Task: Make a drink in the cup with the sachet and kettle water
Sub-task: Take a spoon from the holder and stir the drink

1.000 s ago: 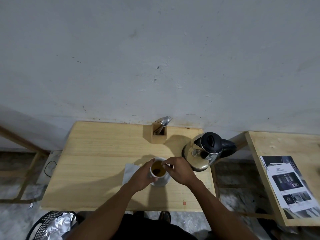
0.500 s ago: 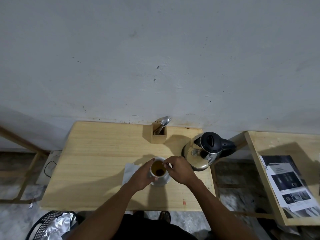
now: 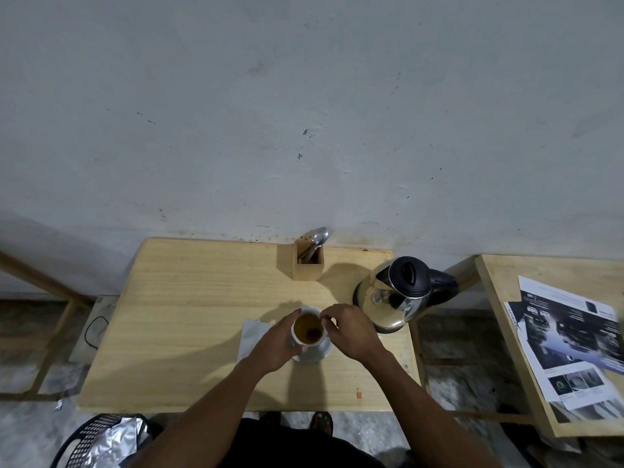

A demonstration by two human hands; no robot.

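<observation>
Pale wooden table point(image 3: 189, 315) against a scuffed wall. Left hand point(image 3: 275, 342) stays wrapped round the cup point(image 3: 308, 329), which sits on its saucer toward the near right edge. Little has changed: brown liquid, a dark clump shifting, so it's steeping. Right hand point(image 3: 349, 329) pinches at the rim; what it holds, can't tell. Kettle point(image 3: 396, 295) parked at the right edge.

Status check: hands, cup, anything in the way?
Left hand wrapped around cup. Right hand pinched at cup rim; what it grips is too small to tell. Cup on saucer, brown liquid inside. Kettle stands apart, nothing blocking.
</observation>
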